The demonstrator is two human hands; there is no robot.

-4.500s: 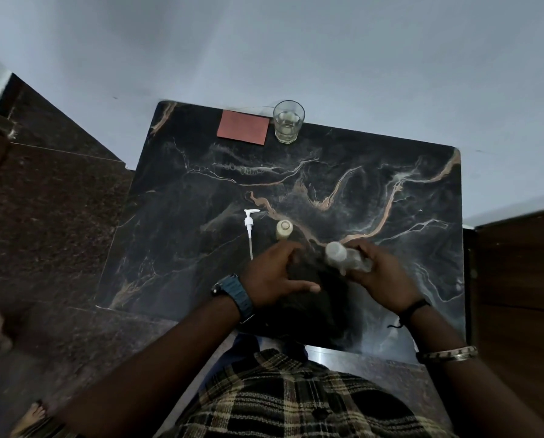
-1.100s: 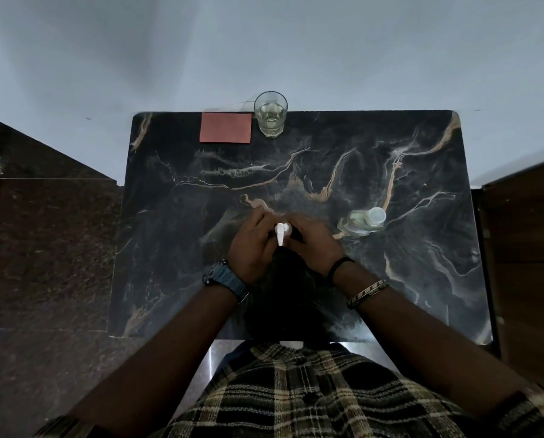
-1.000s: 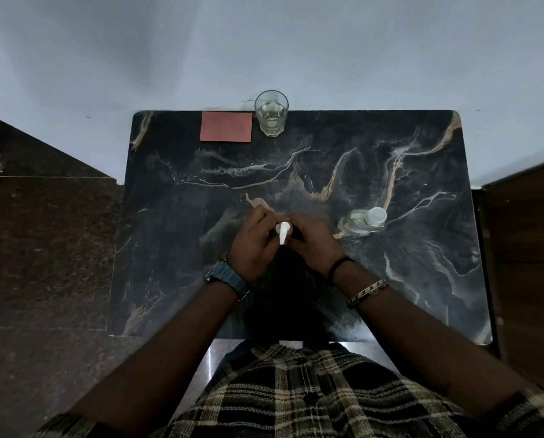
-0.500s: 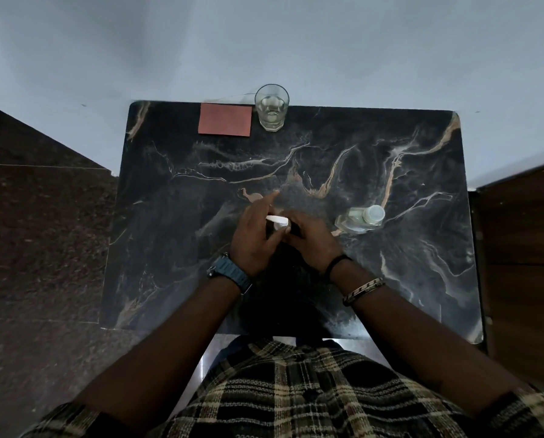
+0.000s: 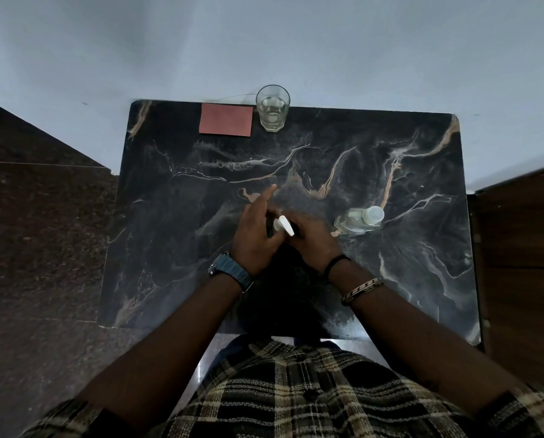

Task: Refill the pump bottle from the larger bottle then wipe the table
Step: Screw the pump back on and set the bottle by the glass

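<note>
Both hands meet at the middle of the dark marble table (image 5: 390, 279). Between them stands the pump bottle, its body hidden; only the white pump head (image 5: 283, 225) shows, nozzle pointing toward me and right. My left hand (image 5: 254, 230) wraps the pump head, forefinger stretched out away from me. My right hand (image 5: 311, 240) grips the bottle from the right. The larger clear bottle (image 5: 359, 220), capped white, rests on the table just right of my right hand. A reddish-pink cloth (image 5: 226, 119) lies flat at the far edge.
A clear drinking glass (image 5: 272, 109) stands at the far edge beside the cloth, against the pale wall. Dark stone floor lies left of the table and a brown wooden panel (image 5: 523, 263) borders its right side.
The pump head has turned between my hands, its nozzle swinging round to point toward me and right. The larger bottle, held 4.5 s ago, sits on the table.
</note>
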